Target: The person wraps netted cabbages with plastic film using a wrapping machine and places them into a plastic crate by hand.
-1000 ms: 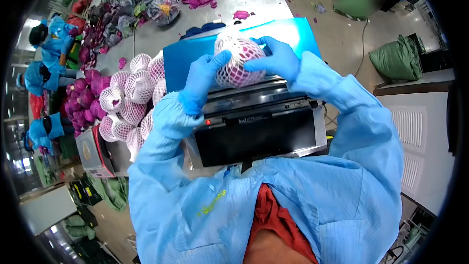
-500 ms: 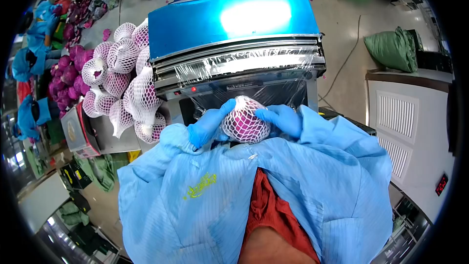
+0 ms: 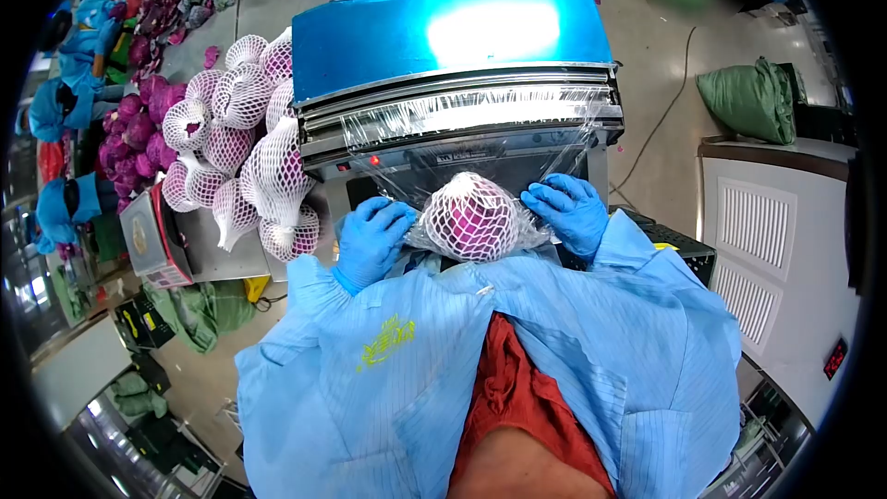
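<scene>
- Moved since the earlier frame: your two blue-gloved hands have come off the cabbage and gone outward, the left hand (image 3: 372, 238) to the left of centre and the right hand (image 3: 567, 212) to the right.
- The round purple cabbage in a white foam net (image 3: 471, 219) sits at the centre of the frame, in about the same place as half a second ago, now with neither hand on it.
- Consequence, in my judgement: the cabbage is resting by its own weight on the sheet of clear plastic film (image 3: 420, 237), which leaves your hands free to work the film's edges.
- The film runs down from the metal wrapping machine with a glossy blue cover (image 3: 370, 46), upper centre of the frame, and shows wrinkles on both sides of the cabbage.
- Left grip: your fingers are bent and close together, tips at the film's left side. Whether they pinch it cannot be told.
- Right grip: your fingers curl inward beside the film's right side. Contact looks likely; a firm hold cannot be confirmed.
- Nearby: a heap of purple cabbages in white foam nets (image 3: 231, 150) lies left of the machine, well apart from your right hand.
</scene>
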### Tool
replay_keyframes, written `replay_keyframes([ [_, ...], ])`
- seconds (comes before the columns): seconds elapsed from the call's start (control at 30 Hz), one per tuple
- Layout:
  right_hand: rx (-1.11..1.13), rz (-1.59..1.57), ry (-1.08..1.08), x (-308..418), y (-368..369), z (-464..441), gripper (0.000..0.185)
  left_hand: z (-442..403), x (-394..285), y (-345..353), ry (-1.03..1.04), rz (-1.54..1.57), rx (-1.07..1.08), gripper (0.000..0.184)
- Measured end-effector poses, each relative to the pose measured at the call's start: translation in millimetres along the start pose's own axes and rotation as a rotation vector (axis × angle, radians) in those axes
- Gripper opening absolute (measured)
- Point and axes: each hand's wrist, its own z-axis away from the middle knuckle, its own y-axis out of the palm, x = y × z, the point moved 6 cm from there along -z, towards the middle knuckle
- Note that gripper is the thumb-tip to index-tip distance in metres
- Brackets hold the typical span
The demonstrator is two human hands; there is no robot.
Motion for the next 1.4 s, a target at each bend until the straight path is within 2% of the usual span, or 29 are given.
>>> replay_keyframes([
  [0.03,-0.144,-0.078,-0.004,0,-8,0,0.045,2,1,-6,0.007,-0.021,-0.047,0.038],
  [0.1,-0.107,-0.136,-0.022,-5,-18,3,0.043,6,3,-16,0.022,-0.027,-0.098,0.024],
  [0.17,-0.089,-0.2,-0.046,-3,-38,7,0.041,12,-2,-24,0.08,0.048,-0.185,0.024],
  [0.27,-0.104,-0.475,-0.021,2,-49,11,0.035,11,-14,-38,0.096,0.226,-0.272,0.015],
  [0.33,-0.146,-0.731,-0.005,6,-69,6,0.023,6,-19,-44,0.064,0.381,-0.32,0.012],
  [0.4,-0.149,-0.943,0.051,9,-77,5,0.02,10,-10,-36,-0.127,0.67,-0.373,0.006],
  [0.43,-0.179,-0.924,0.078,10,-85,0,0.02,13,-4,-29,-0.255,0.867,-0.412,0.004],
  [0.47,-0.19,-1.09,0.189,9,-79,2,0.02,15,0,-20,-0.385,1.064,-0.447,0.003],
  [0.5,-0.201,-1.254,0.301,10,-69,7,0.021,11,0,-21,-0.389,1.076,-0.558,0.007],
  [0.53,-0.212,-1.416,0.412,12,-56,10,0.023,16,6,-10,-0.539,1.178,-0.605,0.011],
  [0.57,-0.399,-1.465,0.498,16,-48,10,0.026,24,12,4,-0.694,1.276,-0.649,0.014],
  [0.6,-0.435,-1.464,0.642,13,-35,13,0.028,30,13,16,-0.853,1.372,-0.691,0.017],
  [0.63,-0.467,-1.459,0.789,11,-23,18,0.031,32,13,21,-0.933,1.351,-0.807,0.022],
  [0.7,-0.531,-1.357,1.045,6,-8,25,0.036,36,19,28,-0.996,1.303,-0.785,0.026],
  [0.77,-0.561,-1.187,1.045,-6,6,30,0.036,45,31,45,-1.037,1.246,-0.777,0.028],
  [0.83,-0.553,-1.037,1.074,-18,23,37,0.034,39,30,35,-0.814,0.729,-0.799,0.027],
  [0.87,-0.512,-0.79,1.001,-23,23,36,0.032,34,24,30,-0.697,0.473,-0.795,0.027],
  [0.9,-0.469,-0.551,0.921,-25,19,30,0.03,27,17,27,-0.594,0.348,-0.809,0.024],
  [0.97,-0.341,-0.095,0.685,-18,17,14,0.021,17,11,31,-0.565,0.156,-0.71,0.023],
  [1.07,-0.266,0.297,0.404,2,25,-17,0.016,-2,1,41,-0.52,-0.102,-0.609,0.024],
  [1.27,-0.242,0.308,0.36,11,44,-45,0.018,-43,-15,66,-0.352,-0.351,-0.473,0.025],
  [1.3,-0.239,0.269,0.383,8,52,-46,0.018,-48,-14,65,-0.353,-0.227,-0.507,0.023],
  [1.4,-0.304,0.186,0.392,7,55,-48,0.012,-54,-15,64,-0.307,-0.14,-0.496,0.023],
])
